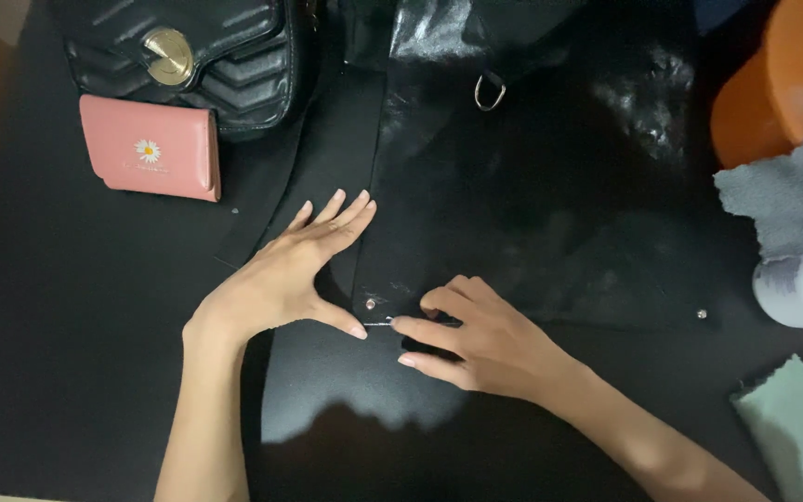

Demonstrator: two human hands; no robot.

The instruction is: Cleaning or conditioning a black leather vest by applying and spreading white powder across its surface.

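Observation:
A large glossy black leather bag lies flat in the middle of the dark table. My left hand rests flat on its left edge, fingers spread, thumb near a small metal stud. My right hand sits at the bag's lower edge, index finger pointing left toward that stud, fingers curled over the flap's rim. A second stud shows at the lower right corner. A metal D-ring is near the bag's top.
A pink wallet with a daisy lies at upper left against a quilted black handbag with a round gold clasp. At right are an orange round object, a grey cloth, a white bottle and a pale green cloth.

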